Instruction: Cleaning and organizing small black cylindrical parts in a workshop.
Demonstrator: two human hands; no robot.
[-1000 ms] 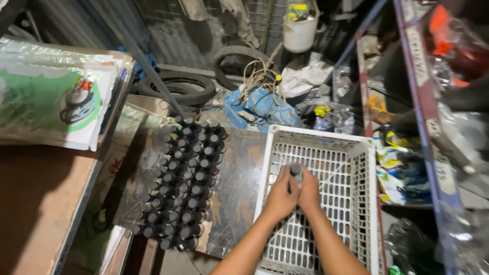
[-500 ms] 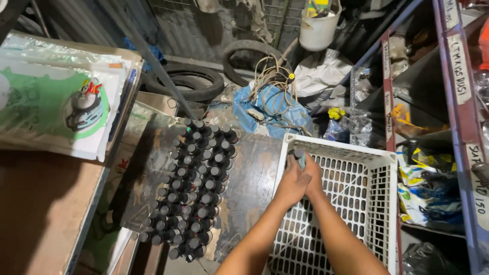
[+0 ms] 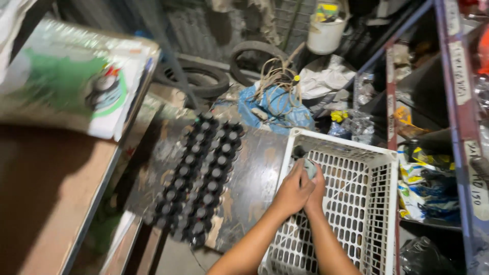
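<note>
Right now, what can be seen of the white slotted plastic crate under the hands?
The white slotted plastic crate is rectangular and open-topped, its floor and walls pierced by rows of oval slots, with a solid rim. It sits upright right of the dark metal sheet carrying rows of small black bottles. The left hand and right hand are together over its near-left part, closed on a small grey object.

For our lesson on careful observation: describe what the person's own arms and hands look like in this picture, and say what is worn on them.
Both forearms are bare up to the picture's lower edge: no sleeves show. The left hand and right hand wear no gloves. No watch, bracelet or ring can be made out, though the fingers are partly hidden and slightly blurred. There are no markings, straps or cables on either arm.
</note>
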